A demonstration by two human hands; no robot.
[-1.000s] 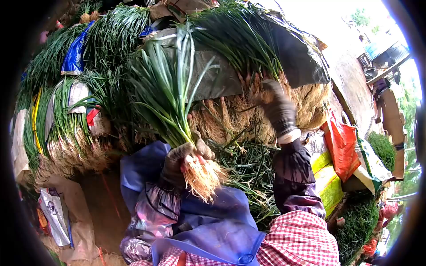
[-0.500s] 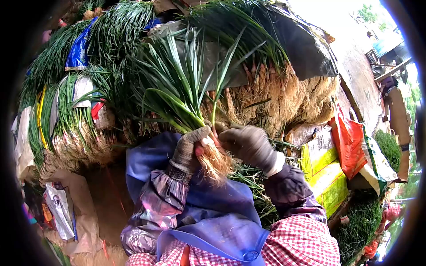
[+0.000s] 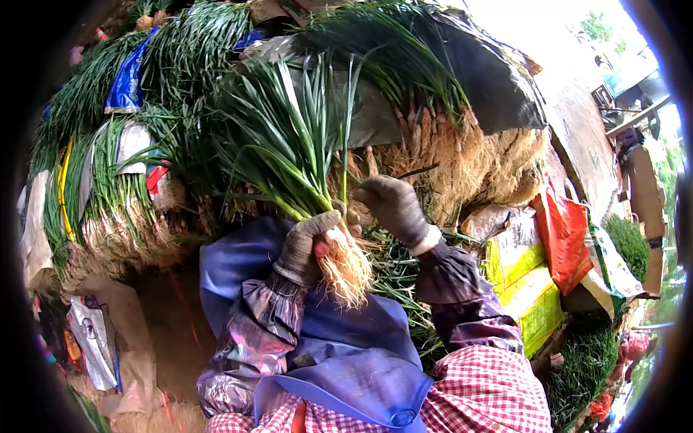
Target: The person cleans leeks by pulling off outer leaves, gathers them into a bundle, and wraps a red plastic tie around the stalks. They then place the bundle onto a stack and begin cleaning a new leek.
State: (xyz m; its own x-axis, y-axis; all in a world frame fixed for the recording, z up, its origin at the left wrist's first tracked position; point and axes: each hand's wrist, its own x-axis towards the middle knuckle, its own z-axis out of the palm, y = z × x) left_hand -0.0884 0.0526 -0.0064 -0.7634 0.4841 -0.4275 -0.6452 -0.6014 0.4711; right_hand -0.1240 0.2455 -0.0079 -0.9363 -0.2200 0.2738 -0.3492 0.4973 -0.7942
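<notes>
My gloved left hand [image 3: 307, 244] is closed around a bunch of green garlic [image 3: 307, 159] just above the pinkish bulbs. The long leaves fan upward, and pale stringy roots [image 3: 345, 270] hang below the fist. My gloved right hand [image 3: 395, 206] is to the right of the stalks, level with their lower part. Its fingers are bent and pressed together; whatever they pinch, if anything, is too small to make out. One upright stalk [image 3: 344, 169] stands close to its fingertips. Behind the hands lies a pile of the same plants, roots [image 3: 440, 155] facing me.
A blue plastic apron [image 3: 354, 375] covers my lap. More bundled greens [image 3: 119, 187] are stacked at left. Dark sheeting [image 3: 505, 94] lies over the pile. At right are a red bag [image 3: 564, 231] and a yellow sack [image 3: 530, 303]. Loose leaves [image 3: 408, 307] lie beneath my right arm.
My right hand has moved up and away from the bulbs, off the base of the bunch. The slanting stalk at the bunch's right now stands more upright. My left hand keeps its grip.
</notes>
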